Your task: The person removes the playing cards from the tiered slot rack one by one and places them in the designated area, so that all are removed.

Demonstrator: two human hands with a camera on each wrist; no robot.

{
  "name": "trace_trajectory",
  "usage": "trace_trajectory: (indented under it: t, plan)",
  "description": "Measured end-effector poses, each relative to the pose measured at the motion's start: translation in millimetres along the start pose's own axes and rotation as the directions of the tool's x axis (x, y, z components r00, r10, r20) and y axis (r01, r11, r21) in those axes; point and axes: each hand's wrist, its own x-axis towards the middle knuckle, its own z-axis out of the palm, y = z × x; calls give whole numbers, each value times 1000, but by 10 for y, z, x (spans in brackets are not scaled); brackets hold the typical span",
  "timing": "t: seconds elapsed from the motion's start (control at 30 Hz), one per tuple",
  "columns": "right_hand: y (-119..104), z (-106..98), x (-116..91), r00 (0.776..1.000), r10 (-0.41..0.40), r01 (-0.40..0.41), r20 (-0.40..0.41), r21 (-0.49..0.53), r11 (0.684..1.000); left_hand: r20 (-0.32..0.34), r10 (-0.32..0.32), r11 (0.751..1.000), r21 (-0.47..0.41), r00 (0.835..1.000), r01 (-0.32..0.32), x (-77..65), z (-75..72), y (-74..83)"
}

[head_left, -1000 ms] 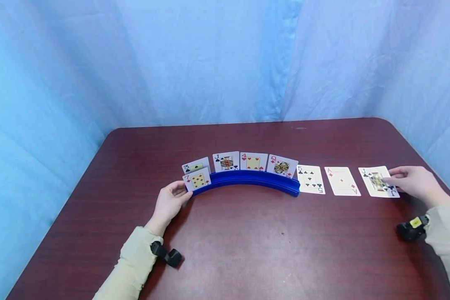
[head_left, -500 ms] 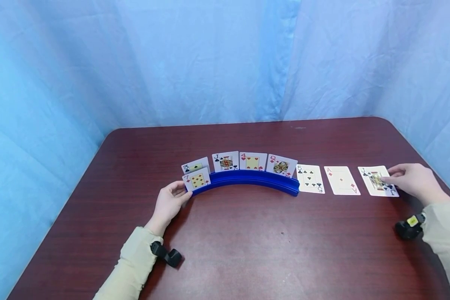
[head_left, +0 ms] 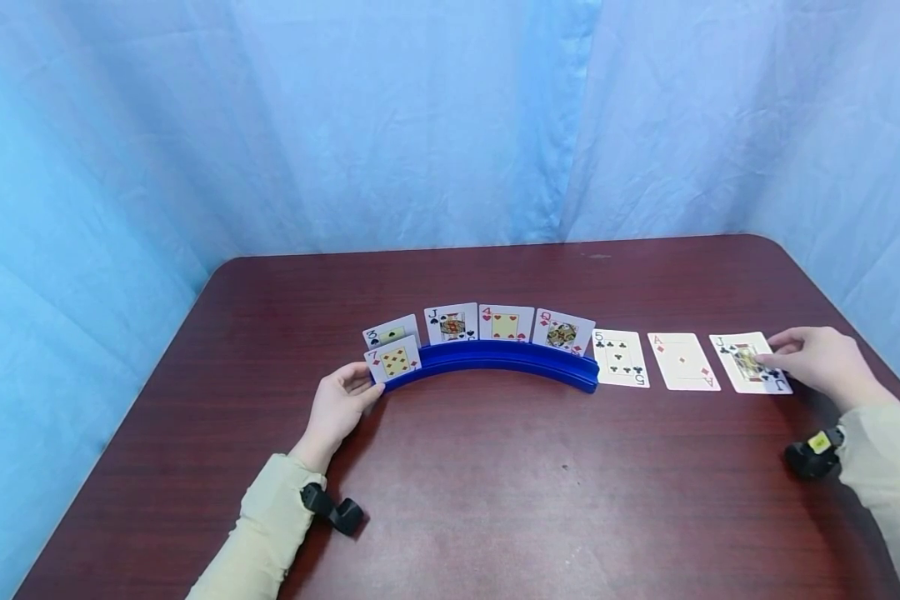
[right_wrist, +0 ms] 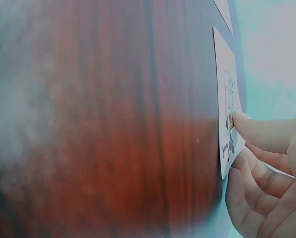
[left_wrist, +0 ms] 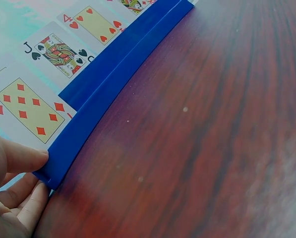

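Hands well apart. Left hand [head_left: 337,408], left of centre in the head frame, pinches the near-left end of the curved blue card holder [head_left: 487,356], thumb in front. Right hand [head_left: 828,362], at the right side, pinches the right edge of the jack of clubs [head_left: 738,358], thumb on its face. To the left of that card lie the ace of diamonds [head_left: 682,361] and the five of clubs [head_left: 621,358], the latter at the holder's right end.

Risks (judged): a twist of the left grip could skew the holder and tip its standing cards; the seven of diamonds [head_left: 396,360], right by the thumb, seems most exposed. Pressing hard on the jack of clubs might bend it or let it skid.

Hard to read: the lower part of the black three [head_left: 387,330] is covered by the seven. Cannot tell how far the right fingertips reach beneath their card, or whether it is fully flat. Left wrist view crops the queen of diamonds [left_wrist: 135,5] at the top; right wrist view is hazy at left.
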Motion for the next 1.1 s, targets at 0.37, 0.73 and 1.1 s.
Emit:
trace_trajectory:
  t: [0.37, 0.73, 1.1]
  plan:
    - [-92, -23, -51, 998, 55, -55, -20, -14, 998, -1, -2, 1000, -4, 1000, 2, 2, 3, -12]
    - [-216, -66, -112, 995, -4, 4, -101, -3, 1000, 9, 3, 1000, 5, 1000, -3, 12, -5, -7]
    - [-713, -221, -306, 972, -82, 125, -222, 190, 974, 4, 7, 1000, 12, 1000, -7, 12, -1, -10]
